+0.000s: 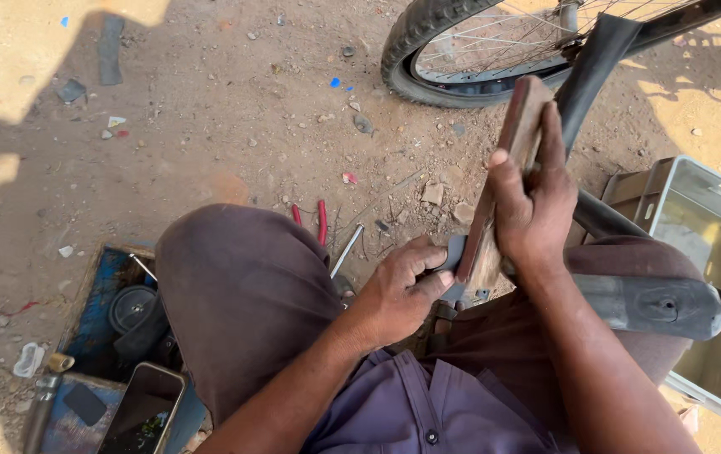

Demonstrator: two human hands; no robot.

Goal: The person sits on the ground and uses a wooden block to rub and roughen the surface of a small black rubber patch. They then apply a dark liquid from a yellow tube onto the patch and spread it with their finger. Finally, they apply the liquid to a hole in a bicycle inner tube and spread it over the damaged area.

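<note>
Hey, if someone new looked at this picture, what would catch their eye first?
Probably the right hand gripping a flat wooden block upright at centre, pressed onto a black inner tube lying across the person's lap, while the left hand pinches the rubber beside it. Behind, a bicycle wheel stands on sandy ground.

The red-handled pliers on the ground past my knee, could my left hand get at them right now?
Probably not straight away. The left hand is pinching the black rubber tube under the wooden block, and the raised knee sits between it and the red-handled pliers.
</note>
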